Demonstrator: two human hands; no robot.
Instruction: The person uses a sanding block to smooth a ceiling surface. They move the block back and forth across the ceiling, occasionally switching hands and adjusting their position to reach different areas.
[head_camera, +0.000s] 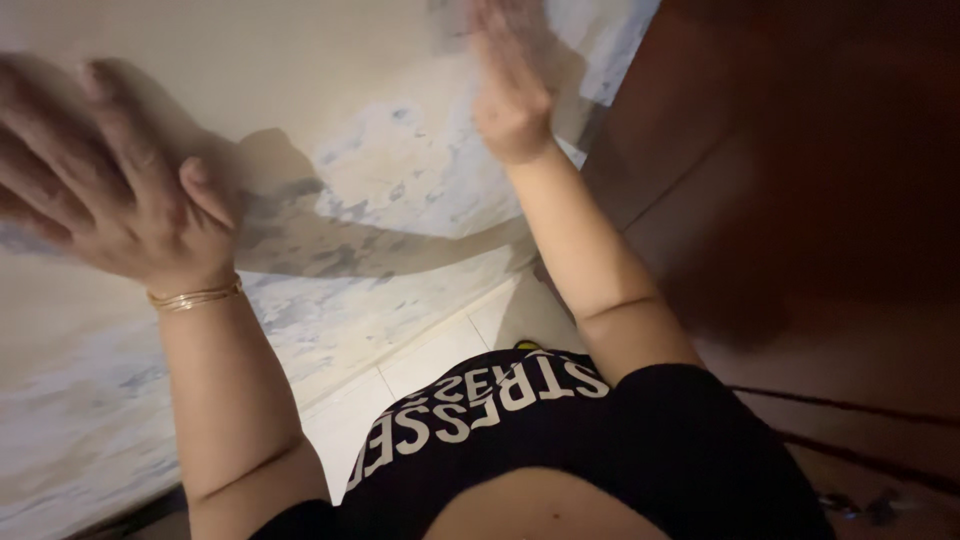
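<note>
1. Overall, a pale wall (400, 180) with worn, blue-grey patches fills the view; a dark wooden door (800, 200) stands just beside it.
2. Left hand (110, 190), fingers spread wide and holding nothing, lies flat against the wall.
3. Right hand (510, 90), blurred, also open, presses higher up.
4. Judged step: feeling the wall surface; any next move calls for steady palm contact.
5. Thin gold bangles (195, 297) circle the left wrist.

I see the wall (400, 170) — cream w/ blotchy grey-blue patches, mottled. Floor tiles (440, 350) off-white, plain. Shirt (640, 440) black w/ white lettering. Bangles (195, 297) thin, gold, on the left wrist. Door (790, 170) dark reddish-brown — no pattern I can make out.
</note>
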